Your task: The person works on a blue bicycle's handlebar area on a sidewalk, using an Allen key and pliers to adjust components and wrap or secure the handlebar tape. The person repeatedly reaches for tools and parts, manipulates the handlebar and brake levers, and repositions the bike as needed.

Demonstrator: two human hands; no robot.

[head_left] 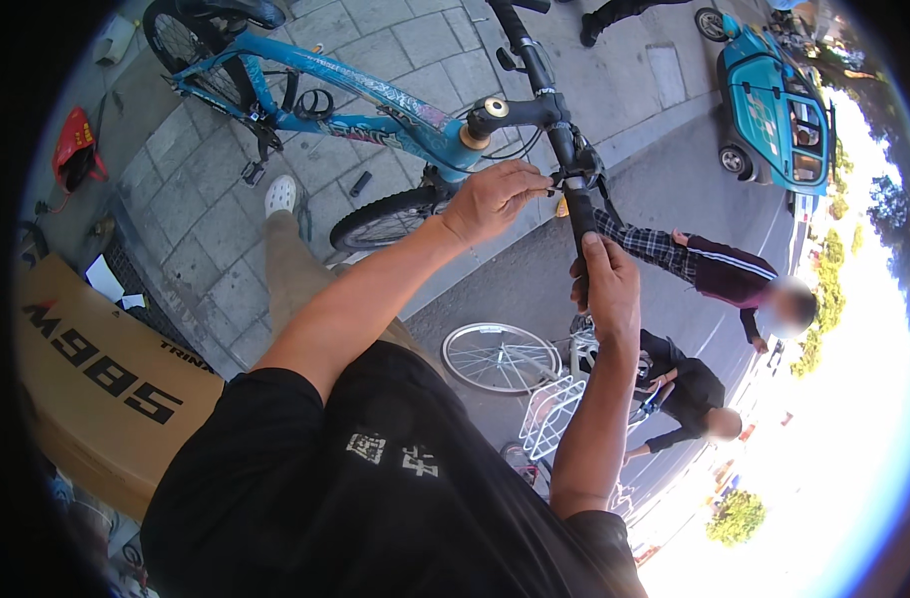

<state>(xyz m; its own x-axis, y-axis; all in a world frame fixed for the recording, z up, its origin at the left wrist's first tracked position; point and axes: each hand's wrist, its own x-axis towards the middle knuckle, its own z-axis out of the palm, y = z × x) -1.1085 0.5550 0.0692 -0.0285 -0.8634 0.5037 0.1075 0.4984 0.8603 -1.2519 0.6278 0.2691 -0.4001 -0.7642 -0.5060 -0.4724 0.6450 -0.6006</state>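
Observation:
A blue bicycle frame (pixel 345 85) stands on the pavement. Its black handlebar (pixel 539 75) crosses the upper middle of the view, joined to the frame by a short black stem (pixel 515 113). My right hand (pixel 610 284) is closed round the grip at the handlebar's near end. Beside the brake lever and its clamp (pixel 586 164), my left hand (pixel 497 202) has thumb and fingers pinched together. Whatever is between those fingertips is too small to make out. Part of the front tyre (pixel 380 221) shows behind my left wrist.
A large brown cardboard box (pixel 106 399) stands at the left, with a red bag-like thing (pixel 76 151) farther back. A small black piece (pixel 360 183) lies on the paving. On the road side are another bicycle's wheel (pixel 500 357), two people and a teal three-wheeler (pixel 769 115).

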